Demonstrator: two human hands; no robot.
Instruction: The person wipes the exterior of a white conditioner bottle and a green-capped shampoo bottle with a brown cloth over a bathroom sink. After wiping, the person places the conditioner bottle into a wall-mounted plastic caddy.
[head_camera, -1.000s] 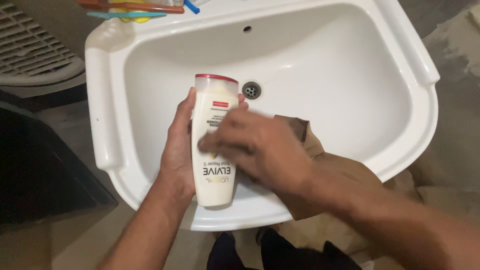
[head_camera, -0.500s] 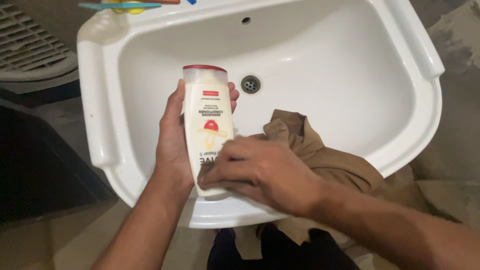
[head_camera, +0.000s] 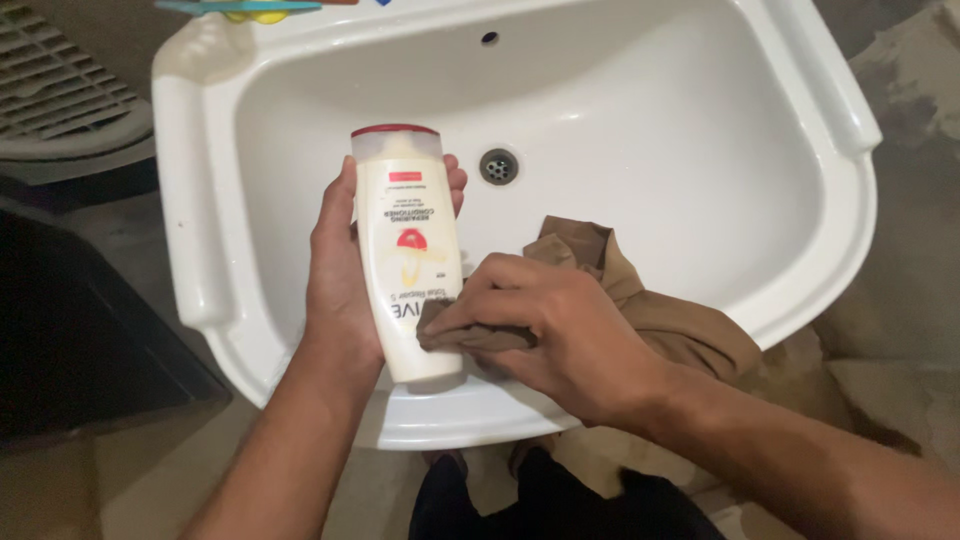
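Note:
My left hand (head_camera: 335, 290) grips a cream plastic bottle (head_camera: 405, 235) with a red-edged cap from behind, holding it over the near side of a white sink (head_camera: 830, 110). My right hand (head_camera: 550, 325) presses a fold of brown cloth (head_camera: 650, 310) against the bottle's lower front. The rest of the cloth hangs over the sink's near rim and down to the right. The bottle's cap points away from me, toward the drain (head_camera: 498, 165).
The sink's back ledge holds a teal and a yellow object (head_camera: 245, 10), cut off by the frame edge. A grey slatted plastic thing (head_camera: 55, 100) sits at the left. A dark surface (head_camera: 80, 320) lies below it. Stained floor shows at the right.
My right hand with the cloth has slid down the bottle's front from the middle to the lower end. The label's upper part is now uncovered. The left hand still holds the bottle.

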